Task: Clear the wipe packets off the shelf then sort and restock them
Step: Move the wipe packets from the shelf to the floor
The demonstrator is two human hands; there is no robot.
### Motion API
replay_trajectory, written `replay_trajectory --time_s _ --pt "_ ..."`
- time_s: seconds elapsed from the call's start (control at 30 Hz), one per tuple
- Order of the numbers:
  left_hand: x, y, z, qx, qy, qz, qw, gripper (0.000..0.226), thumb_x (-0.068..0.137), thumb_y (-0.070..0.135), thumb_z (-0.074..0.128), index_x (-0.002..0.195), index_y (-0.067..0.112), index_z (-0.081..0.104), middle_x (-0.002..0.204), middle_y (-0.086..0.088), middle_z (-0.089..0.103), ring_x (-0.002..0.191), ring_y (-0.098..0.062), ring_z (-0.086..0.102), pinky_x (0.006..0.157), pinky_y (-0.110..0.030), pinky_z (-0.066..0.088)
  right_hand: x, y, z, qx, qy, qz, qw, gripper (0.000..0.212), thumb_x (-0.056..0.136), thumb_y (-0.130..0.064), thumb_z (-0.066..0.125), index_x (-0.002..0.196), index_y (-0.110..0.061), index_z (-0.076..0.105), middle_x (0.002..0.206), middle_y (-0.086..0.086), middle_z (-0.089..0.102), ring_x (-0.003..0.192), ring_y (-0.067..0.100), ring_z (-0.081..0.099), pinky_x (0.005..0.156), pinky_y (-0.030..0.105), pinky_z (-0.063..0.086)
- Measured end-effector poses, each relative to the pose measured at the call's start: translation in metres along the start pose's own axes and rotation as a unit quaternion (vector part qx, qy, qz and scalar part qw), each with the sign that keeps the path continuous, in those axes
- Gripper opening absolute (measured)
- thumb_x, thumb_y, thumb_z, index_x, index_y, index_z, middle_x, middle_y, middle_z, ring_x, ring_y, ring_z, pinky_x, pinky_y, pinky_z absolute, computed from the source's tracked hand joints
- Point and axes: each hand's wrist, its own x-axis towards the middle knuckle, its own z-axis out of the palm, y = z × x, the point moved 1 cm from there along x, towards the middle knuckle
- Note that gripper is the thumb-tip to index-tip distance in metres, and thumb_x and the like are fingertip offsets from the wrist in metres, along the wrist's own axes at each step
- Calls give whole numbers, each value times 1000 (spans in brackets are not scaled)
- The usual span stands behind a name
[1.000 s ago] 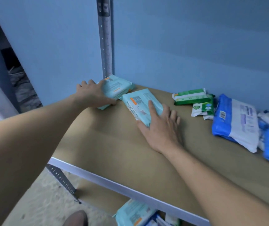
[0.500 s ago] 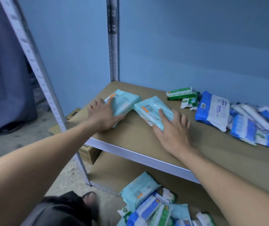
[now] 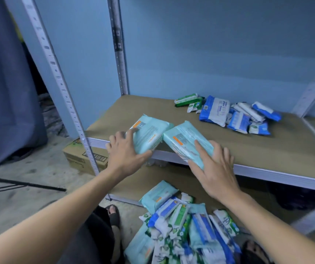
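Both packets have slid from the far-left corner to the shelf (image 3: 257, 149) near edge and overhang it. Left hand (image 3: 124, 152) pinches left teal packet (image 3: 150, 135), thumb beneath. Right hand (image 3: 216, 175) lies flat-fingered atop right teal packet (image 3: 186, 142). Drop onto floor pile (image 3: 181, 227) seems imminent; far-right packets (image 3: 229, 115) remain.

Two teal wipe packets with orange labels lie side by side at the front of the brown shelf (image 3: 267, 149), corners touching, both jutting over its grey front edge; the left packet (image 3: 149, 134) is held at its near end by the left hand (image 3: 126, 151), the right packet (image 3: 185, 141) lies under the flat right hand (image 3: 215, 172), index finger on top. Towards the back, well apart from them, green packets (image 3: 188, 100) sit beside a loose cluster of blue packets (image 3: 236, 115). Below the shelf a mixed heap (image 3: 181, 221) of teal, blue, green and white packets lies jumbled
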Motion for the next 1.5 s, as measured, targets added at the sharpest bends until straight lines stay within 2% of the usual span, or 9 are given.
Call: replay_trajectory --time_s 0.27,0.5,0.7,0.8,0.9,0.97,1.1,1.3,1.5 --pt "-87 -1 36 -13 2 52 999 83 62 67 62 136 35 41 124 -1 41 111 -22 33 92 -40 28 -87 31 5 -25 -29 -24 999 66 91 -58 42 147 -23 47 138 15 45 106 31 43 85 44 39" --pt "-120 -7 77 -23 -32 76 996 83 64 63 59 138 31 39 127 -3 36 112 -23 35 93 -42 31 -126 58 35 -19 -58 -33 998 68 85 -54 52 145 -21 46 139 15 43 110 32 45 89 42 35" --pt "-146 -29 129 52 -162 121 978 81 67 63 57 140 34 34 125 1 36 110 -24 36 92 -40 32 -153 82 93 -67 -184 17 981 70 87 -59 49 147 -24 45 136 10 43 109 31 46 88 44 44" --pt "-149 -34 164 63 -226 94 968 82 70 68 56 141 35 31 130 -1 36 115 -25 36 96 -43 32 -161 95 121 -84 -219 79 969 69 90 -62 47 150 -27 43 138 11 43 110 30 43 91 45 42" --pt "-141 -31 195 59 -263 55 961 80 72 71 50 141 36 28 129 -4 37 115 -26 35 99 -44 32 -159 105 142 -78 -241 127 959 70 94 -62 36 156 -30 32 143 11 38 112 29 39 97 45 37" --pt "-131 -26 214 59 -274 39 959 78 76 67 55 142 36 27 129 -5 37 115 -27 35 100 -44 31 -153 111 155 -69 -260 159 950 70 97 -61 39 158 -30 25 145 11 35 116 30 37 101 45 33" --pt "-106 -10 253 57 -280 17 958 77 81 63 56 145 38 23 129 -9 40 115 -31 38 101 -47 31 -132 120 181 -59 -251 209 943 72 96 -61 44 158 -29 26 143 15 39 115 36 41 99 46 33" --pt "-112 -5 312 76 -356 -27 931 85 89 68 49 158 36 9 137 -18 36 127 -38 34 107 -50 30 -133 115 230 -17 -372 224 901 69 101 -59 31 159 -37 1 157 18 13 133 41 27 108 50 27" --pt "-136 -7 328 62 -330 -61 940 84 89 67 52 158 40 11 140 -15 34 127 -35 35 105 -48 31 -152 112 243 -14 -363 250 897 71 98 -61 32 157 -40 -1 155 15 14 132 40 31 108 51 28"
